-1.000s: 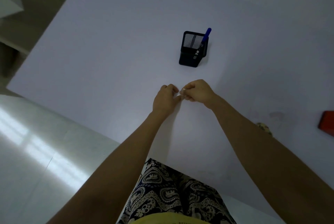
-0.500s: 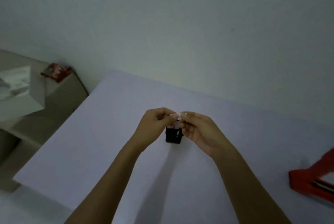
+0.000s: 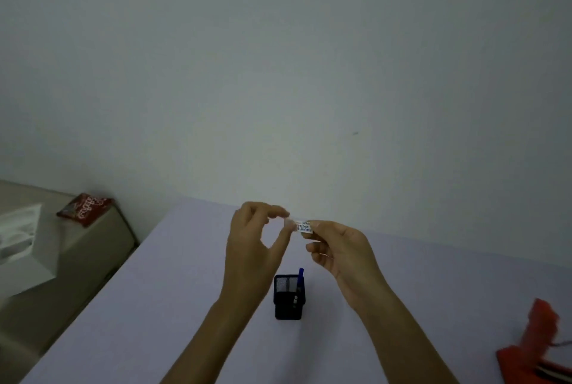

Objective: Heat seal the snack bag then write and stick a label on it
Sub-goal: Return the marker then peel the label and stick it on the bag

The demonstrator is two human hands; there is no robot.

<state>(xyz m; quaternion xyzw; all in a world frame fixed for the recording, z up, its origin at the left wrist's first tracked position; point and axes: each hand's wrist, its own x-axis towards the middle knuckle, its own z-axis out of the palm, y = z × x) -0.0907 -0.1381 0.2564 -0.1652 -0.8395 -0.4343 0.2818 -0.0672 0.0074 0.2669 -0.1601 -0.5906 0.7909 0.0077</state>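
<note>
Since half a second ago: hands drawn slightly apart, pen holder (image 3: 289,297) now uncovered below them. Right hand (image 3: 339,252) pinches the written label (image 3: 304,226) by its right end. Left hand (image 3: 252,247) pinches what looks like the backing at its left end; whether it has peeled free cannot be told. Advice: peel slowly, fingers off the adhesive. Snack bag (image 3: 85,208) lies far left, off the tabletop (image 3: 173,306), on a side surface. Red sealer (image 3: 538,355), near right edge.

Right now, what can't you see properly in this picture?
- Label: head view, blue writing too small to read.
- Red sealer: blurred, cut off by the right edge.
- Left hand: fingertips blurred; whether they touch the label is unclear.
- Pen: lower part hidden inside the black holder.
</note>
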